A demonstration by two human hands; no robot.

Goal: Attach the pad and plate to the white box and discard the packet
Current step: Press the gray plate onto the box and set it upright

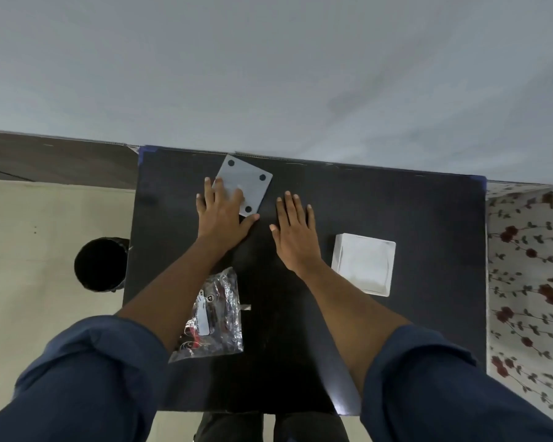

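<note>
The black tabletop holds a white box at the right and a shiny packet near the front. The left hand lies flat, fingers spread, on the grey plate at the back. The right hand rests open and flat, holding nothing.

The left hand hides the plate's fourth corner dot.

Black table, grey plate with dark dots, white box — navy sleeves, red-flowered cloth.
</note>
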